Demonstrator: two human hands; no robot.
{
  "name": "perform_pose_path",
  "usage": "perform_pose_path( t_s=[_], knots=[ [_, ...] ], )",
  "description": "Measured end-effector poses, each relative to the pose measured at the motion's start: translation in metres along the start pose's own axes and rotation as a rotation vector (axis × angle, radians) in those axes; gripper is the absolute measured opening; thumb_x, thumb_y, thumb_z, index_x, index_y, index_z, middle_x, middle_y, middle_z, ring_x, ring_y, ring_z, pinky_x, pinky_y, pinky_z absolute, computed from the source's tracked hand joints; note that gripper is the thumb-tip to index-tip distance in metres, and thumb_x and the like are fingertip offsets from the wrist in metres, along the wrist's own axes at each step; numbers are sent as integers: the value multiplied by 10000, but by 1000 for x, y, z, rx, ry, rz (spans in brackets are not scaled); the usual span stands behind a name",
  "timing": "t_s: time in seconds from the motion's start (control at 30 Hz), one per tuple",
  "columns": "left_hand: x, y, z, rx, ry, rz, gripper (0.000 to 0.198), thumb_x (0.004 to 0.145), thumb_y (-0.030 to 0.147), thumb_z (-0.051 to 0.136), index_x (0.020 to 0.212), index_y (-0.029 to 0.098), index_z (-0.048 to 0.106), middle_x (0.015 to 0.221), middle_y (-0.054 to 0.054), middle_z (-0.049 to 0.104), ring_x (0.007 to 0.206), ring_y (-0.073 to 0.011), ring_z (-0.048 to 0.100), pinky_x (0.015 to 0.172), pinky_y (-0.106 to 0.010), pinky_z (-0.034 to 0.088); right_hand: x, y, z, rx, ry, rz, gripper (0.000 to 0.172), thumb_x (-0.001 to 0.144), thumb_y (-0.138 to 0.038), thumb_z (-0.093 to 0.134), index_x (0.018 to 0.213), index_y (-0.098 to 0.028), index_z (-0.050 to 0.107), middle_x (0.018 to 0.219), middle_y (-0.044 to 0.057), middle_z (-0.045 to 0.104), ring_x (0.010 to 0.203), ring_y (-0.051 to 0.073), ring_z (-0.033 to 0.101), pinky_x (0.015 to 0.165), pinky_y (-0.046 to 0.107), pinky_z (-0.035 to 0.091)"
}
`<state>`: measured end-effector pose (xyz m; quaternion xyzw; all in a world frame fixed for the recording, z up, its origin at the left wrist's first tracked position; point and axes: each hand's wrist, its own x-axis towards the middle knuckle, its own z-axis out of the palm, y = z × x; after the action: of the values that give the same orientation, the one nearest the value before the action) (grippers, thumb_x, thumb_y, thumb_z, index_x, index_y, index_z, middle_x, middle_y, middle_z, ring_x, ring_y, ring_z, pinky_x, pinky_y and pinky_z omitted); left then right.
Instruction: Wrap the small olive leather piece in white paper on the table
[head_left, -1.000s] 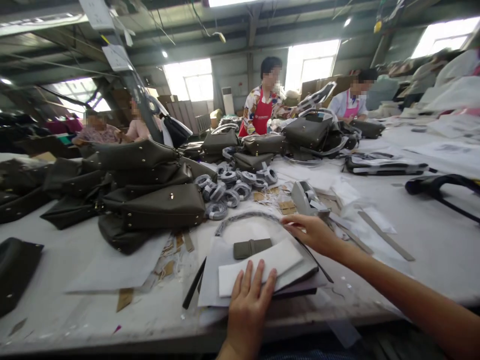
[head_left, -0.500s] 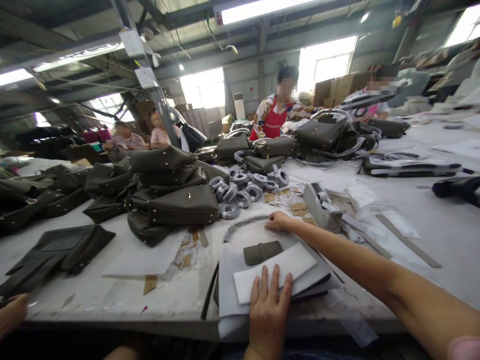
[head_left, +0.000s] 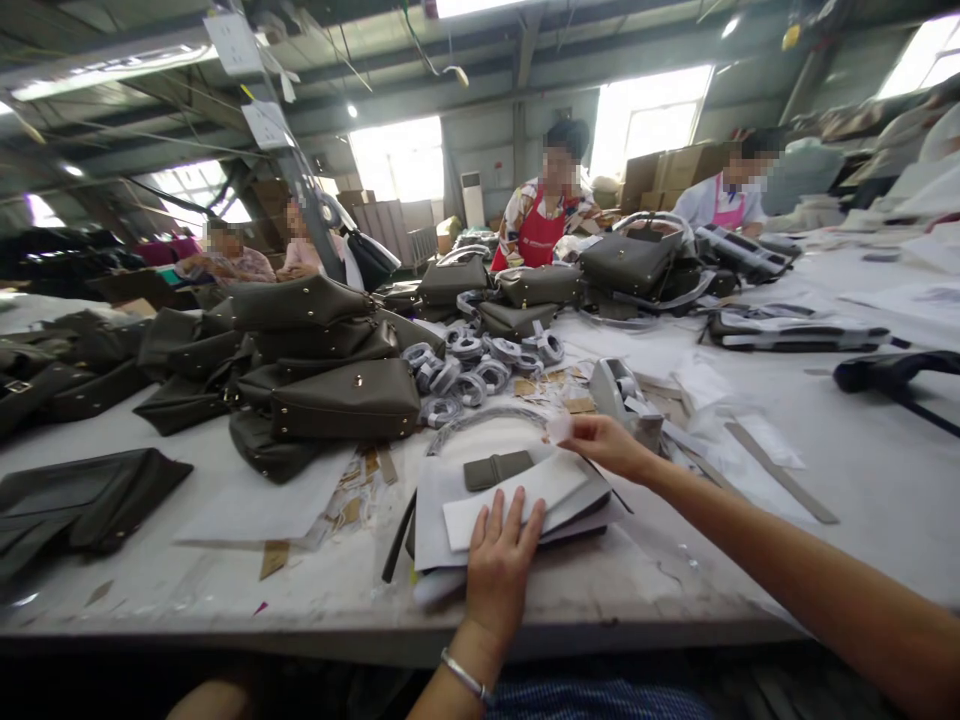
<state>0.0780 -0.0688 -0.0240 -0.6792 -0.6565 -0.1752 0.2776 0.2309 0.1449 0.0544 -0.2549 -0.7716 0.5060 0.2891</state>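
My left hand (head_left: 499,560) lies flat, fingers spread, on a white strip (head_left: 517,500) that tops a stack of white sheets (head_left: 431,510) and a dark flat piece near the table's front edge. A small olive leather piece (head_left: 496,469) rests on the stack just beyond the strip. My right hand (head_left: 606,443) hovers above the stack's far right corner, pinching a small pale scrap (head_left: 559,428) between thumb and fingers. A grey curved strap (head_left: 480,418) lies on the table behind the stack.
A pile of olive handbags (head_left: 330,385) sits at left, grey tape rolls (head_left: 472,370) beyond the stack, a tape dispenser (head_left: 622,395) by my right hand. Dark flat panels (head_left: 82,495) lie far left. Other people work across the table (head_left: 862,450).
My right hand lifted off the table by the curved strap and came back toward me, now pinching a small pale scrap. My left hand stayed pressed on the white strip.
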Motion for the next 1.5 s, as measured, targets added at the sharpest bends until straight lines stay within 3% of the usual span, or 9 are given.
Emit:
perform_pose_path(
  t_s=[0.13,0.27,0.4,0.57,0.7,0.9,1.13,1.33,1.5],
  knots=[
    [5,-3,4,-18,-25,-25,554,932,214,595,1449,345,448,1500,5,466,1335,-306,496,1028,-468,510,-36,-2,0,-266,-163,-247,251,921,-306,613,1119,-231,748,1153,64,730,1115,253,661,1054,409,472],
    [8,-1,5,-30,-45,-60,530,939,206,579,1436,350,466,1498,10,469,1344,-298,488,1042,-480,499,-59,9,2,-506,-241,-521,379,934,-136,514,1263,-248,664,1280,56,670,1271,225,559,1139,445,392],
    [10,4,4,-26,-56,-96,463,969,211,517,1415,334,494,1492,9,481,1354,-291,478,1105,-554,431,-69,25,5,-713,-230,-682,480,930,-112,484,1387,-239,559,1362,62,613,1387,230,422,1173,490,332],
    [17,8,1,30,-138,2,430,953,139,479,1379,164,530,1485,-98,491,1386,-285,437,1113,-484,441,-74,38,9,-803,-118,-836,393,1009,-134,437,1360,-252,571,1293,43,663,1343,200,482,1177,479,326],
    [28,8,-9,28,-228,102,439,928,93,442,1358,78,527,1465,-168,497,1367,-274,463,1100,-436,451,-78,46,12,-795,-74,-841,370,1038,-166,420,1377,-241,546,1258,39,685,1311,194,517,1146,454,386],
    [33,24,-22,-188,-282,12,715,930,376,548,1554,279,213,1607,-81,248,1427,-320,367,1143,-603,329,-82,50,23,-689,27,-848,325,1039,-214,426,1315,-231,598,1238,77,687,1263,197,555,1110,457,428],
    [25,36,-3,-225,-144,-81,505,983,450,485,1472,368,392,1458,0,510,1383,-243,442,1212,-564,201,-111,28,4,-639,11,-770,211,968,-203,593,1157,-253,672,1075,37,737,1113,178,646,1113,455,419],
    [26,33,-2,-249,-134,-86,488,979,421,506,1455,360,418,1449,17,516,1383,-235,443,1210,-579,210,-165,53,-40,-862,-94,-441,477,957,-331,619,1418,-261,514,1349,86,621,1293,246,537,1141,488,377],
    [25,33,-1,-231,-145,-63,553,958,387,561,1479,346,380,1466,-17,496,1392,-257,431,1199,-596,227,-175,63,-21,-850,-69,-476,279,988,-246,557,1252,-260,647,1211,47,709,1186,208,625,1106,445,420]
  ],
)
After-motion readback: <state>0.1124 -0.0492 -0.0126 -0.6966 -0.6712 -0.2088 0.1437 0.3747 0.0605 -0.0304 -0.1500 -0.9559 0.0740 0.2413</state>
